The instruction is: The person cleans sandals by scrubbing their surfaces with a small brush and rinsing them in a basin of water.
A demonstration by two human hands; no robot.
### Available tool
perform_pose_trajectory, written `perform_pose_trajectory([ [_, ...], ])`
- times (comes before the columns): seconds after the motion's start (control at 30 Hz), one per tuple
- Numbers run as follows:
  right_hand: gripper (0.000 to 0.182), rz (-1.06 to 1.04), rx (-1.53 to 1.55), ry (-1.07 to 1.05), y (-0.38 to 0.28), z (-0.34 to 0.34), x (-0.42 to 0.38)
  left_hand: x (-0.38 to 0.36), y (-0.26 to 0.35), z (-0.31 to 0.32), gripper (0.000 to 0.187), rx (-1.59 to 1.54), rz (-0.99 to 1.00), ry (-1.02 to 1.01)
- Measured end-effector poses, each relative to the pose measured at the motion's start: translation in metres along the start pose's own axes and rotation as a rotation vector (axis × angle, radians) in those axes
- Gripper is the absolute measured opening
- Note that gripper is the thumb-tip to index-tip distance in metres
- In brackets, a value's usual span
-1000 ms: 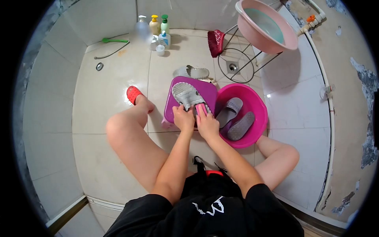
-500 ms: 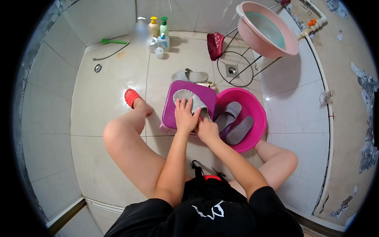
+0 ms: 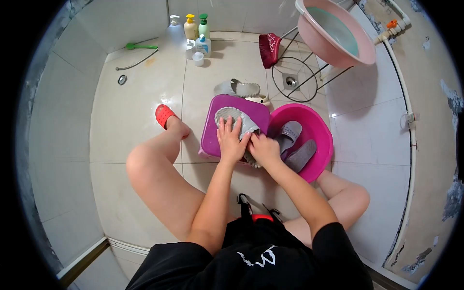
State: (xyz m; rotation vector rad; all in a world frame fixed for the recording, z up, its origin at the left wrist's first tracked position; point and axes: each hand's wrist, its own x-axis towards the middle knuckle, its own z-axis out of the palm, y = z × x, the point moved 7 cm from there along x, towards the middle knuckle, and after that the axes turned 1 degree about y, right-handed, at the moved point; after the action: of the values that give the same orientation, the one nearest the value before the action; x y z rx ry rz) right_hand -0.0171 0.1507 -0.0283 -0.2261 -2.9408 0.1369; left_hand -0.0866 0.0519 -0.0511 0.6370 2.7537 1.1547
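A light grey slipper [image 3: 247, 123] lies at a slant on the purple stool [image 3: 211, 131], its near end reaching past the stool's front edge. My left hand [image 3: 233, 143] rests on the slipper with fingers spread, pressing its left side. My right hand [image 3: 265, 151] is curled closed at the slipper's strap opening; whatever its fingers grip is hidden. Just right of the stool stands a magenta basin [image 3: 329, 140]. Inside it are a grey slipper with a dotted strap [image 3: 291, 132] and another grey slipper, sole up [image 3: 303, 155].
More grey slippers [image 3: 246, 89] and a cream shoe [image 3: 259, 99] lie behind the stool. Several pump bottles [image 3: 191, 30] stand by the back wall. A pink washbasin [image 3: 305, 29] sits on a wire stand, beside a red broom [image 3: 268, 50]. A green brush [image 3: 140, 46] lies far left.
My right hand has shifted slightly up and right along the slipper, and the slipper's near end now shows below it. My left hand stays on the slipper. The whole view has tilted slightly.
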Motion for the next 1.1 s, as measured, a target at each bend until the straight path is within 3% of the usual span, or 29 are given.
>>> perform_pose_trajectory([
  [0.1,0.028,0.076,-0.085,-0.169,0.001,0.021,0.026,0.000,0.000,-0.005,0.056,0.039,0.022,0.023],
  [0.23,0.041,0.058,0.033,-0.100,0.021,-0.029,-0.032,0.000,0.006,-0.006,0.055,0.100,0.049,0.088],
  [0.3,0.051,0.065,-0.019,-0.262,0.033,-0.030,-0.060,0.000,0.006,-0.003,0.054,0.113,0.038,0.088],
  [0.47,0.045,0.055,0.012,-0.008,0.015,-0.005,-0.013,-0.001,0.003,0.003,0.054,0.119,0.029,0.090],
  [0.53,0.046,0.069,0.006,-0.021,0.005,0.011,0.005,0.000,0.005,0.002,0.054,0.108,0.018,0.107],
  [0.67,0.047,-0.018,0.004,-0.109,0.001,-0.019,-0.034,0.000,0.009,-0.003,0.054,0.123,-0.034,0.077],
  [0.83,0.046,0.076,0.058,-0.231,0.026,-0.037,-0.077,-0.003,0.012,0.001,0.056,0.140,-0.045,0.068],
  [0.93,0.043,0.089,0.100,-0.058,0.001,-0.020,-0.039,-0.003,0.013,0.004,0.056,0.149,-0.043,0.088],
  [1.03,0.037,0.010,0.010,-0.143,-0.017,0.019,-0.013,-0.001,0.023,-0.015,0.057,0.182,-0.007,0.158],
  [1.1,0.037,0.040,0.027,-0.131,-0.005,-0.005,-0.007,-0.007,0.019,-0.040,0.064,0.202,-0.298,0.087],
])
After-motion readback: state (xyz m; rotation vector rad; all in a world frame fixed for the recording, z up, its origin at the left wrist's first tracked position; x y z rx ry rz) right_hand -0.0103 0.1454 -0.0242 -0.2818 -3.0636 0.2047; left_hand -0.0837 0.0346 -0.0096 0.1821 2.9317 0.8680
